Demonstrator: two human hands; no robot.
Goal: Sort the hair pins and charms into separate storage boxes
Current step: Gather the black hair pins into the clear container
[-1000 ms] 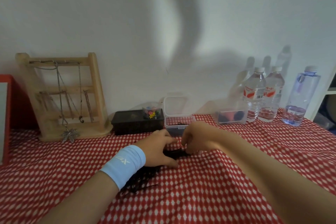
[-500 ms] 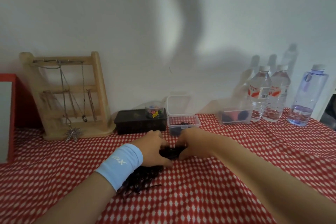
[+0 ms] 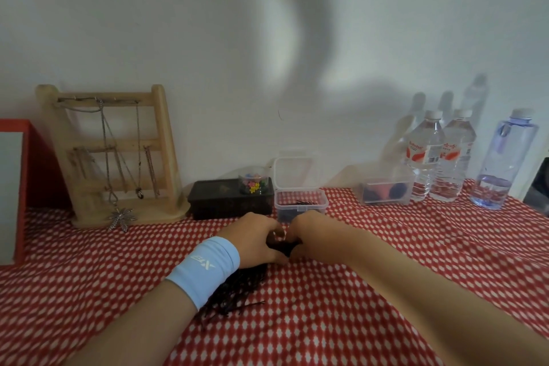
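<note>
Where the two hands meet, their curled fingers point(image 3: 271, 227) close from both sides on a dark bunch of pins point(image 3: 280, 245), thumbs low against the cloth. Both the left hand point(image 3: 255, 239) and the right hand point(image 3: 306, 232) grip this bunch, knuckles up, fingertips nearly touching. More of the pins spread out from under the left wrist toward the near side, on the surface point(image 3: 356, 306) with its red-and-white cloth. A blue wristband point(image 3: 205, 270) sits on that wrist.

Just beyond the hands stands a clear box point(image 3: 300, 205) with its lid raised and a few pins inside. Left of it, touching or nearly so, a black box point(image 3: 225, 199) carries a clear cup of coloured charms point(image 3: 254, 184). Farther left a wooden stand point(image 3: 118, 154) holds necklaces. To the right are a second clear tub point(image 3: 386, 190) and water bottles point(image 3: 424, 154) against the wall.
</note>
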